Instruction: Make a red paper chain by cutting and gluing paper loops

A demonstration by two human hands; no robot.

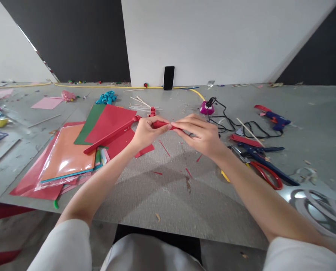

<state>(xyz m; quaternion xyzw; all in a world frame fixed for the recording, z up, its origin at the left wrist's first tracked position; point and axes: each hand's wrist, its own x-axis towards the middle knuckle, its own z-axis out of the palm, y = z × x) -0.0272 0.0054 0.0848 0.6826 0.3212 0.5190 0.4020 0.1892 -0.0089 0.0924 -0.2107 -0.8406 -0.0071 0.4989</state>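
Both hands meet above the middle of the table, pinching a narrow folded red paper strip (160,124) between them. My left hand (147,131) is closed on its left part, thumb along the near side. The fingertips of my right hand (200,132) are closed on the strip's right end. Just left of my left hand, a long red paper strip (110,136) lies across red paper sheets (111,119). A small red paper piece (152,111) on a thin stick lies just beyond. Red paper scraps (164,148) are scattered on the table below my hands.
Left are a bagged orange sheet pack (69,152), green paper (90,124) and blue ribbon (106,98). A phone (168,78) leans on the back wall. Right are a purple socket (206,108), black cord, a blue glue gun (277,119), red-handled scissors (269,177) and tape rolls (311,210).
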